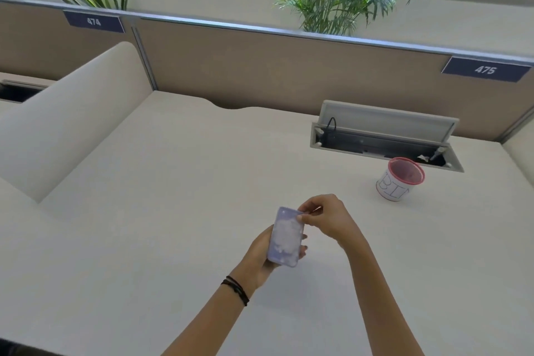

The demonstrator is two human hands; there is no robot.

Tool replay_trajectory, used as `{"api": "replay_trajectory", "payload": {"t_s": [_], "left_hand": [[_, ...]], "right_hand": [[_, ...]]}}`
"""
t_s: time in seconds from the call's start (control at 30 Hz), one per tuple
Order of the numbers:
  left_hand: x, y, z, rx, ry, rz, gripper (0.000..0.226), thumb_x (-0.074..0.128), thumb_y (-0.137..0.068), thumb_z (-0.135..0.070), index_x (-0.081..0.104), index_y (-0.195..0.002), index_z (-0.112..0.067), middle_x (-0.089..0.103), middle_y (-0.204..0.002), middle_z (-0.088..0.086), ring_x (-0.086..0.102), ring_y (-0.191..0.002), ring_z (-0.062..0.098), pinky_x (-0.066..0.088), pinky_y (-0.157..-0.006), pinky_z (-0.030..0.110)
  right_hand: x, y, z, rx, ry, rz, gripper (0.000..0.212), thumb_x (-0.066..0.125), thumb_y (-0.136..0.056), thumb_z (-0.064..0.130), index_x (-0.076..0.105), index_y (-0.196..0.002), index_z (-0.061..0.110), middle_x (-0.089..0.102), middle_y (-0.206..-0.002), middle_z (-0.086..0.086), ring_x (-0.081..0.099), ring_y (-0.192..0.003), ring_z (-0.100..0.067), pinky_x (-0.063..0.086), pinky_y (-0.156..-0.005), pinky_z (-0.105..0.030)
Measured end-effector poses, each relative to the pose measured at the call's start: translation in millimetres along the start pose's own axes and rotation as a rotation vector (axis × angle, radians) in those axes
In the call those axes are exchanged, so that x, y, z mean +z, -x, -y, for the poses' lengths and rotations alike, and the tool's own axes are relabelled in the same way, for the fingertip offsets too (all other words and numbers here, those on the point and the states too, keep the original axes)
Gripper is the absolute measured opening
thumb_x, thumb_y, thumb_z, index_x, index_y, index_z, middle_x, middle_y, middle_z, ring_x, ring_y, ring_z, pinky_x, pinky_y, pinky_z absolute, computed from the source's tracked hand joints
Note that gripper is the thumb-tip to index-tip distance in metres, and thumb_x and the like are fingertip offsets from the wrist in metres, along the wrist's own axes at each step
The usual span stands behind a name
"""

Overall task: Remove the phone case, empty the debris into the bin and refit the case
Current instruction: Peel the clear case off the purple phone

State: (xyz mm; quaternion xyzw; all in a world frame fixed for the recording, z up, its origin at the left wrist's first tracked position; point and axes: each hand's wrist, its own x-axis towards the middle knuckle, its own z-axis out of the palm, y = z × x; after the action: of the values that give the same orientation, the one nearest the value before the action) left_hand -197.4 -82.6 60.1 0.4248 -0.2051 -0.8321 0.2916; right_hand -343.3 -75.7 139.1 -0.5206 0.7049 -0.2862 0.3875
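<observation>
The left hand (261, 254) is cradling the phone (284, 237) from underneath, fingers wrapping its long edges, holding it up over the surface (173, 196). The right hand (326, 218) is pinching the top right corner of the phone case (297, 215) between thumb and fingertips, and to my eye it is just starting to peel that corner away. White specks are showing across the lavender back, likely the debris, though it is too blurred to be sure.

Here is the danger: the bin (400, 179), the small red-rimmed pot, is sitting well apart, off to the right near the open cable tray (384, 136). If the case pops free here, the debris may scatter onto the surface instead. A hard tug could also jerk the phone out of that one-handed cradle and drop it.
</observation>
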Motion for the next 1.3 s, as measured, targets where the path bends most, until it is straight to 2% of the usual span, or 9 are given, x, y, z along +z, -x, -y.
{"api": "replay_trajectory", "payload": {"t_s": [0.2,0.3,0.53,0.77,0.87,0.97,1.07,1.2,1.3], "left_hand": [[9,3,2,0.06,-0.021,0.013,0.033,0.05,-0.092,-0.031,0.072,-0.085,-0.008,0.076,-0.078,0.013,0.072,-0.064,0.027,0.059,-0.054,0.034],[14,5,2,0.058,-0.032,0.014,0.038,0.047,-0.093,-0.033,0.074,-0.079,-0.01,0.076,-0.074,0.012,0.071,-0.06,0.027,0.058,-0.052,0.033],[16,10,2,0.064,-0.082,0.029,0.036,0.044,-0.096,-0.033,0.068,-0.087,-0.008,0.076,-0.071,0.009,0.07,-0.057,0.024,0.058,-0.052,0.032],[12,11,-4,0.059,-0.055,0.062,0.044,0.039,-0.096,-0.04,0.069,-0.088,-0.01,0.076,-0.074,0.01,0.071,-0.061,0.025,0.06,-0.055,0.035],[16,11,-9,0.027,-0.072,0.07,0.051,0.035,-0.095,-0.05,0.065,-0.089,-0.01,0.075,-0.067,0.008,0.07,-0.055,0.023,0.06,-0.053,0.034],[19,11,-8,0.044,-0.074,0.065,0.049,0.034,-0.094,-0.052,0.064,-0.093,-0.014,0.076,-0.069,0.006,0.071,-0.057,0.02,0.059,-0.053,0.033],[20,11,-8,0.048,-0.057,0.068,0.061,0.031,-0.092,-0.057,0.078,-0.078,-0.02,0.076,-0.07,0.004,0.071,-0.059,0.018,0.059,-0.055,0.031],[25,12,-9,0.021,-0.019,0.073,0.068,0.026,-0.092,-0.057,0.079,-0.065,-0.024,0.075,-0.066,0.002,0.07,-0.057,0.015,0.058,-0.054,0.029],[27,13,-8,0.012,0.01,0.083,0.071,0.026,-0.092,-0.057,0.078,-0.062,-0.02,0.074,-0.064,0.003,0.069,-0.053,0.015,0.058,-0.052,0.028]], "right_hand": [[-6,6,2,-0.002,0.038,-0.126,0.009,0.075,-0.073,0.004,0.071,-0.08,0.004,0.067,-0.073,-0.008,0.06,-0.065,-0.016,0.05,-0.061,-0.022],[-7,8,3,-0.024,0.046,-0.168,0.007,0.076,-0.072,0.004,0.071,-0.077,0.005,0.066,-0.071,-0.006,0.057,-0.061,-0.012,0.048,-0.058,-0.016],[-9,11,7,-0.07,0.07,-0.2,0.006,0.077,-0.071,0.005,0.072,-0.074,0.006,0.066,-0.068,-0.004,0.054,-0.056,-0.008,0.044,-0.053,-0.011],[-9,8,5,-0.086,0.069,-0.143,0.004,0.072,-0.077,0.009,0.07,-0.078,0.012,0.067,-0.075,-0.002,0.058,-0.066,-0.011,0.043,-0.054,-0.009],[-6,7,6,-0.152,0.114,-0.088,0.006,0.069,-0.08,0.016,0.07,-0.086,0.015,0.066,-0.086,0.001,0.057,-0.074,-0.007,0.043,-0.06,-0.012],[1,6,9,-0.247,0.111,-0.11,0.007,0.067,-0.083,0.022,0.07,-0.088,0.018,0.063,-0.088,0.002,0.055,-0.074,-0.005,0.043,-0.057,-0.011],[3,5,11,-0.264,0.09,-0.113,0.005,0.067,-0.083,0.021,0.069,-0.086,0.019,0.064,-0.091,-0.003,0.055,-0.076,-0.008,0.047,-0.049,-0.015],[1,4,10,-0.29,0.107,-0.098,0.003,0.069,-0.081,0.016,0.068,-0.083,0.016,0.064,-0.086,0.0,0.056,-0.076,-0.01,0.046,-0.06,-0.015],[-1,6,11,-0.343,0.085,-0.135,0.003,0.071,-0.078,0.013,0.069,-0.079,0.015,0.066,-0.081,0.003,0.056,-0.07,-0.006,0.043,-0.06,-0.012]]}}
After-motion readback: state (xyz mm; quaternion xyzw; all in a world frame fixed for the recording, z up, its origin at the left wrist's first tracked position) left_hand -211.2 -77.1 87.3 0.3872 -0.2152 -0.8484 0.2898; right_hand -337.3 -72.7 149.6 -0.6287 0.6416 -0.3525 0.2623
